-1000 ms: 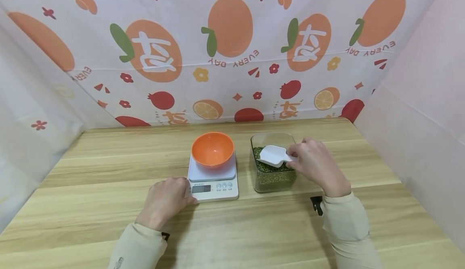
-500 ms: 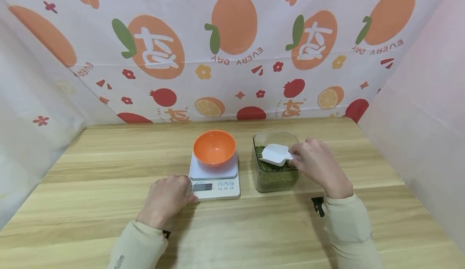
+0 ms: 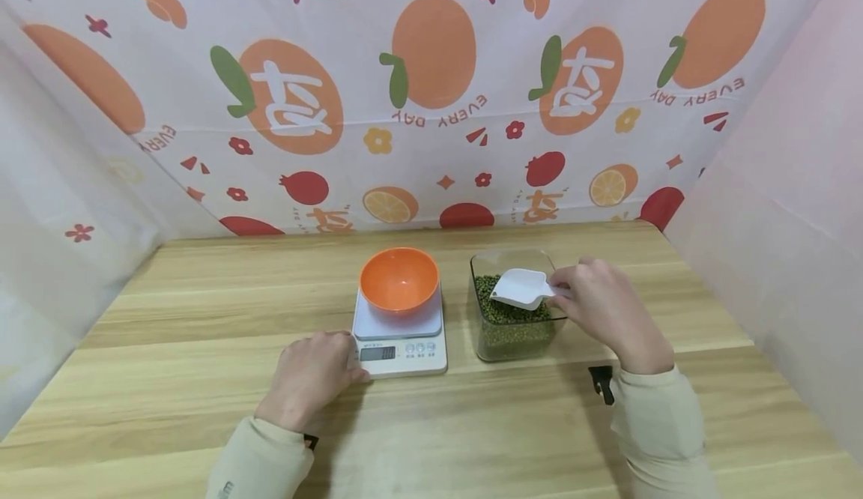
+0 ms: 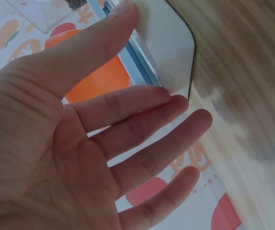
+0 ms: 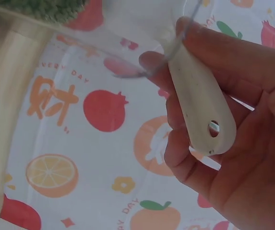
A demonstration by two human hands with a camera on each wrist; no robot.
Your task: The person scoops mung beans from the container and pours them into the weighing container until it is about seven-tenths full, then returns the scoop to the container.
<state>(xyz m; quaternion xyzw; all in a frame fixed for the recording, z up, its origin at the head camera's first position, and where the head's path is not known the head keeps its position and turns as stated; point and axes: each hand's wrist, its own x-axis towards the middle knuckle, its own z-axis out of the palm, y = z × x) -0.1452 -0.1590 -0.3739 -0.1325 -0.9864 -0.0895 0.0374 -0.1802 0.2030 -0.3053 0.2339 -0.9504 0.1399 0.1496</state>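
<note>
A white scoop point(image 3: 521, 288) lies over small green beans point(image 3: 495, 310) inside a clear square container point(image 3: 515, 342). My right hand point(image 3: 607, 312) grips its handle; in the right wrist view, thumb and fingers close around the scoop handle point(image 5: 199, 96), which has a hole at its end. One or two beans show at the scoop's lip. Left of the container, an orange bowl point(image 3: 399, 282) sits on a white kitchen scale point(image 3: 404, 364). My left hand point(image 3: 313, 375) touches the scale's left front corner, thumb and fingertips at its edges, fingers nearly straight in the left wrist view.
Everything stands on a light wooden table point(image 3: 202, 349). A white fruit-patterned cloth point(image 3: 431, 139) hangs right behind its back edge, with more cloth along the left and right sides. The container's rim rises around the scoop.
The right hand and scoop have shifted slightly right over the beans, and the scoop's lip has moved away from the container's left wall. The left hand stays at the scale.
</note>
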